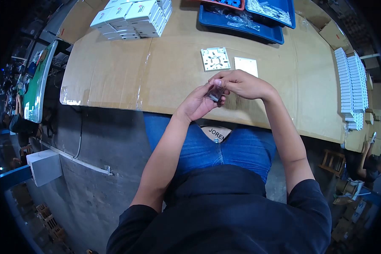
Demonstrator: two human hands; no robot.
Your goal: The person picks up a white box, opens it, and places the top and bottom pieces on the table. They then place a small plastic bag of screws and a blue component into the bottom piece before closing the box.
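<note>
Between my hands, just above the table's near edge, is a small clear plastic bag (215,94) with something dark and small inside that I cannot make out. My left hand (198,103), palm up, has its fingers closed around the bag. From above, my right hand (239,84) pinches the bag's upper end. A white square plastic box base (216,59) with round inner fittings lies just beyond my hands. Beside it rests a flat white cover plate (246,66), partly hidden behind my right hand.
Stacked white boxes (133,19) stand at the far left of the cardboard-covered table (110,76). Blue trays (241,28) with plastic bags and white parts sit at the far side. More white stacks (352,86) stand at right. Another person (370,163) is at far right.
</note>
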